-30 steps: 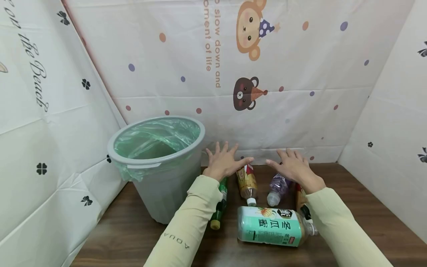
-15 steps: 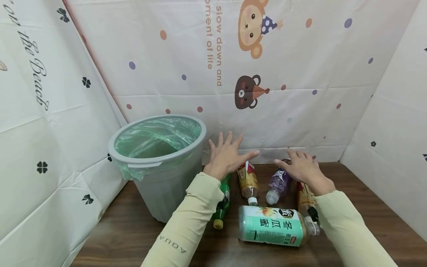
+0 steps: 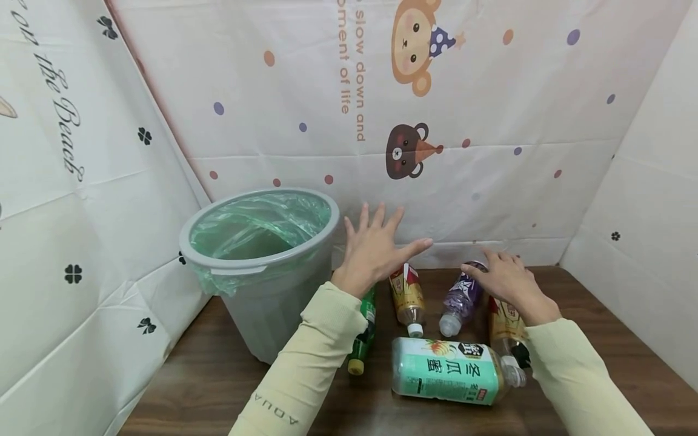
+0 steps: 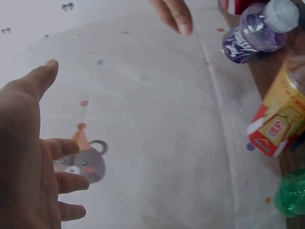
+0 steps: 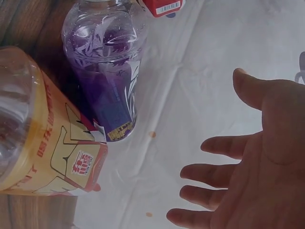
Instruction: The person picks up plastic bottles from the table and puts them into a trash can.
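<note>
My left hand (image 3: 373,251) hovers with fingers spread above the green bottle (image 3: 364,333) and the yellow-labelled bottle (image 3: 408,300); it holds nothing. The left wrist view also shows that hand (image 4: 28,148) with its fingers apart. Over the far right of the table my right hand (image 3: 509,281) is stretched out, holding nothing. Nearest to it are the purple bottle (image 3: 460,300) and a second yellow-labelled bottle (image 3: 504,324), partly hidden by the hand and sleeve. In front of these lies a large bottle with a turquoise label (image 3: 447,372), on its side.
A grey bin (image 3: 272,315) lined with a green plastic bag (image 3: 262,224) stands left of the bottles on the brown wooden table (image 3: 185,387). Printed white sheets (image 3: 463,200) hang behind the table and at both sides.
My left hand has risen slightly and shifted right. The right hand has moved to the right, uncovering more of the purple bottle and the right yellow-labelled bottle. The bottles stay in place.
</note>
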The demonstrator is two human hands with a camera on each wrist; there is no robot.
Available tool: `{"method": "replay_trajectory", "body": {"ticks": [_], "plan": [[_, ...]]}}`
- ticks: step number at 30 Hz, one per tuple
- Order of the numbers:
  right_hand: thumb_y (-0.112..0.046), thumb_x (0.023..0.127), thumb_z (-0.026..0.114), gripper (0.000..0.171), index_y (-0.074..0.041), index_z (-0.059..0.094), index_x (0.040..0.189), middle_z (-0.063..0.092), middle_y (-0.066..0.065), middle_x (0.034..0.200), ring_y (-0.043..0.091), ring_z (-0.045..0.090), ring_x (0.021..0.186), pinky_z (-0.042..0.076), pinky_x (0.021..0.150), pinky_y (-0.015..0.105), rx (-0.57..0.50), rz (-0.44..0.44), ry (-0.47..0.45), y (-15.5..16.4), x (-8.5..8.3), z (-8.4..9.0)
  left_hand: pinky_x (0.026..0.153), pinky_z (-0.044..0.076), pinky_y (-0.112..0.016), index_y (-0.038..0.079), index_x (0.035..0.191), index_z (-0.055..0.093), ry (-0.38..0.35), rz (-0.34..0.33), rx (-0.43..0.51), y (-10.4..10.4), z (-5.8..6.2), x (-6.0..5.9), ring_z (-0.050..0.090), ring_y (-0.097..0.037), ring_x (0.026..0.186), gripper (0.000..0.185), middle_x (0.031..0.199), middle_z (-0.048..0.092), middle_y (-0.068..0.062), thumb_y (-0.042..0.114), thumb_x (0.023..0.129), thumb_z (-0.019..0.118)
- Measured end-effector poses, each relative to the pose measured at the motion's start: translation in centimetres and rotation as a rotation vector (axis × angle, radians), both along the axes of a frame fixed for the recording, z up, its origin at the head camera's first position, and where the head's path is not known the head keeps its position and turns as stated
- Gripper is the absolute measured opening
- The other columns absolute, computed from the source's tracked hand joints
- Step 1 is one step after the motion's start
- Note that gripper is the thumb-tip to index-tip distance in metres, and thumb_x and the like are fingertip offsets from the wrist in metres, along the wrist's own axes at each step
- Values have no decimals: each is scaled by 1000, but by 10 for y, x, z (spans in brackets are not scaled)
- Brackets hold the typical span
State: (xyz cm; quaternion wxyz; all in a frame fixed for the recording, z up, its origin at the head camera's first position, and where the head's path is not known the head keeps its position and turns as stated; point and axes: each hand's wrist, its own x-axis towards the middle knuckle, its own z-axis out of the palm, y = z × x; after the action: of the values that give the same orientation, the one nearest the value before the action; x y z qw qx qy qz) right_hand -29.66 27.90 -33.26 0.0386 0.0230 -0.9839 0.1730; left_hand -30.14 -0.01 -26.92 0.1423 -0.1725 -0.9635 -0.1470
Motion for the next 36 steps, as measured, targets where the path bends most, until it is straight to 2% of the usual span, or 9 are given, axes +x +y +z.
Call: {"method": "replay_trajectory", "body": {"ticks": [9, 16, 23, 27, 36], "plan": [[-58, 108, 50, 94, 19, 25, 155, 21, 52, 153, 74, 17, 138, 23, 104, 86, -22, -19, -14, 9, 5, -3, 122, 3, -71, 31, 170, 26, 94, -34, 4, 1, 22, 18, 2, -38, 162, 93, 176, 17, -9, 86, 96, 42], [-55, 108, 51, 93, 21, 23, 154, 19, 55, 151, 76, 18, 136, 29, 103, 84, -28, -51, -44, 18, 6, -5, 122, 2, -70, 33, 170, 25, 125, -15, 3, -3, 36, 30, 2, -36, 162, 92, 177, 15, -7, 85, 96, 43], [-50, 108, 52, 92, 26, 23, 150, 21, 57, 148, 77, 25, 131, 35, 101, 81, -27, -71, -69, 25, 8, -8, 123, 6, -69, 33, 170, 22, 165, 37, 24, -10, 45, 39, 5, -36, 162, 95, 177, 15, -7, 86, 94, 44], [-49, 109, 51, 93, 27, 17, 151, 21, 57, 147, 77, 25, 131, 35, 101, 81, -34, -74, -83, 28, 9, -9, 122, 10, -70, 31, 170, 22, 192, 63, 39, -17, 50, 45, 5, -36, 162, 98, 177, 16, -8, 87, 94, 46], [-51, 109, 50, 97, 29, 12, 150, 24, 59, 144, 74, 33, 129, 38, 101, 78, -51, -75, -124, 34, 11, -15, 121, 6, -72, 29, 170, 24, 192, 86, 116, -41, 54, 58, 4, -36, 162, 97, 177, 13, -8, 82, 95, 53]]}}
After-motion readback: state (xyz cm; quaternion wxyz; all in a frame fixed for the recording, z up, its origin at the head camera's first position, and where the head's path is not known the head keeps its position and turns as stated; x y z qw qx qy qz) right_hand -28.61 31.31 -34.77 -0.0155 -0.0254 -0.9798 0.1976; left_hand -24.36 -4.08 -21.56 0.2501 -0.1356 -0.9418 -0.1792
